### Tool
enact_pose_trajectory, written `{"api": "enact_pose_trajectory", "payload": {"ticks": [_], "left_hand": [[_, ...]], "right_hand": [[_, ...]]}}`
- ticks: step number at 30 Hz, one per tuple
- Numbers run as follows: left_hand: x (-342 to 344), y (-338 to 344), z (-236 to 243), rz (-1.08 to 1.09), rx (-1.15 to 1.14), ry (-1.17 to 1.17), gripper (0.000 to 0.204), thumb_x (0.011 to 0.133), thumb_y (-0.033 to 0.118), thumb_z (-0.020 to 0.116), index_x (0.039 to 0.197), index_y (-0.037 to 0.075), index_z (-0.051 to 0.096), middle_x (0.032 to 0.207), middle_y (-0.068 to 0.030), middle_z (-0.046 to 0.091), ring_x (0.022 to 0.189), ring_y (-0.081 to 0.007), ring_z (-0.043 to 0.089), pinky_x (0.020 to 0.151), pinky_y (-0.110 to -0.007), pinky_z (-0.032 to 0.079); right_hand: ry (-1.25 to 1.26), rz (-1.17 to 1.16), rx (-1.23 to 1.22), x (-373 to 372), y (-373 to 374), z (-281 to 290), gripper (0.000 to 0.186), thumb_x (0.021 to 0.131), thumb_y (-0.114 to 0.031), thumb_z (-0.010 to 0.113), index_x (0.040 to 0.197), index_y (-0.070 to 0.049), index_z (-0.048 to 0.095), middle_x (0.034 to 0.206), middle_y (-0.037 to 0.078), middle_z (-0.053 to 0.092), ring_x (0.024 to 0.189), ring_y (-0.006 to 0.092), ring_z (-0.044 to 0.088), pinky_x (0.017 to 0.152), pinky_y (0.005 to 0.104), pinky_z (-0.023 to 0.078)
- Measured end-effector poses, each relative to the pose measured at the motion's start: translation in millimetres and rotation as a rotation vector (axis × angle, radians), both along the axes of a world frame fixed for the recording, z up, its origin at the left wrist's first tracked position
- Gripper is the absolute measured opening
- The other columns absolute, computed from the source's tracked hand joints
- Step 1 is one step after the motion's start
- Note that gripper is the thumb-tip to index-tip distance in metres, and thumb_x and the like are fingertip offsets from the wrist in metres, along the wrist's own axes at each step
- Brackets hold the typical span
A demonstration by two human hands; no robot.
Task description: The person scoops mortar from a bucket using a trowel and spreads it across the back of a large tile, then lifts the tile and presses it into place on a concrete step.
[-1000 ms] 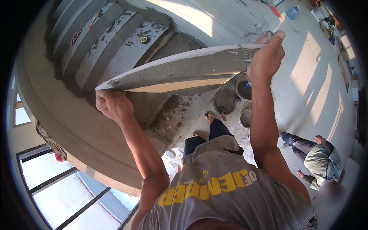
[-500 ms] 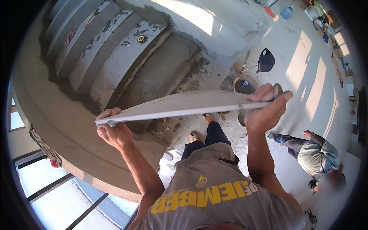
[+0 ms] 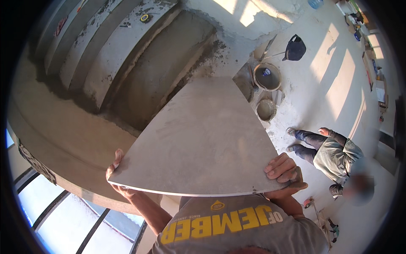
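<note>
A large grey wedge-shaped tile (image 3: pixel 203 139) lies nearly flat in front of my chest, its wide curved edge close to me and its narrow end pointing away. My left hand (image 3: pixel 117 169) grips the tile's near left corner, with fingertips showing at the edge and the rest partly beneath. At the near right corner, my right hand (image 3: pixel 284 172) is closed on the tile, its fingers curled over the top face. The tile's far end overlaps my view of the lowest wet cement step (image 3: pixel 156 63) and hides my legs.
Curved concrete steps (image 3: pixel 114 46) rise at the far left, a yellow tape measure (image 3: pixel 145 18) on one. A big bucket (image 3: pixel 267 77), a smaller bucket (image 3: pixel 266 110) and a dark scoop (image 3: pixel 294 48) are on the floor. Another person (image 3: pixel 334 156) is at the right.
The tile has tipped from nearly edge-on to showing its broad top face, and its near edge has come down closer to my chest. Both hands keep hold of its corners.
</note>
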State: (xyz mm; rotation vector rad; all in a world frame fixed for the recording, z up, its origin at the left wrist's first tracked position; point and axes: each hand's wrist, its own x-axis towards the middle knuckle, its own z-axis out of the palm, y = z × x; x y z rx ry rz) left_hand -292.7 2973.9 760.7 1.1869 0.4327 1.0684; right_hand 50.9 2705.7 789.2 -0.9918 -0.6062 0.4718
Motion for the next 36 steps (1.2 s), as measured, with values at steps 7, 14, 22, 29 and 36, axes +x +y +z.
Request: {"api": "enact_pose_trajectory", "payload": {"ticks": [7,14,22,29,36], "left_hand": [[-29.5,-11.8,-10.2,0.076,-0.254,-0.084,0.026,0.095,0.009,0.070,0.120,0.009,0.065,0.092,0.0009,0.046,0.094,-0.0193,0.046,0.095,-0.031,0.045],[-37.2,-44.6,-20.5,0.351,-0.371,-0.079,0.026,0.099,0.005,0.062,0.125,0.002,0.065,0.113,-0.0121,0.066,0.120,-0.0324,0.062,0.104,-0.039,0.050],[-90.6,-41.3,-45.1,0.054,-0.326,-0.070,0.039,0.102,0.010,0.060,0.140,0.005,0.058,0.132,-0.0195,0.066,0.134,-0.0331,0.056,0.121,-0.052,0.039],[-42.3,-50.2,-23.4,0.039,-0.127,0.087,0.033,0.096,0.028,0.069,0.129,0.027,0.070,0.127,0.0026,0.065,0.127,-0.0245,0.051,0.114,-0.054,0.042],[-58.2,-6.9,-25.8,-0.035,-0.092,0.145,0.043,0.096,0.039,0.070,0.137,0.028,0.063,0.147,-0.0009,0.056,0.142,-0.0265,0.048,0.121,-0.057,0.037]], "right_hand": [[-0.327,-0.021,-0.319,-23.5,-17.8,19.0,0.042,0.092,-0.029,0.079,0.103,-0.013,0.042,0.086,0.007,0.061,0.075,0.0232,0.062,0.078,0.0409,0.051],[-0.287,-0.002,-0.309,-36.4,-37.1,8.8,0.035,0.106,-0.045,0.051,0.112,-0.012,0.043,0.093,0.012,0.059,0.080,0.0250,0.061,0.078,0.0402,0.052],[-0.288,-0.036,-0.257,-43.7,-46.8,2.9,0.048,0.111,-0.049,0.029,0.104,-0.007,0.050,0.085,0.012,0.063,0.073,0.0249,0.063,0.068,0.0410,0.053],[-0.437,0.015,-0.252,-37.0,-49.3,0.9,0.053,0.110,-0.044,0.032,0.084,-0.006,0.058,0.078,0.013,0.067,0.062,0.0250,0.064,0.058,0.0393,0.050],[-0.565,0.085,-0.195,-31.1,-26.1,7.9,0.059,0.110,-0.045,0.030,0.084,-0.006,0.065,0.079,0.009,0.066,0.066,0.0227,0.068,0.057,0.0364,0.050]]}}
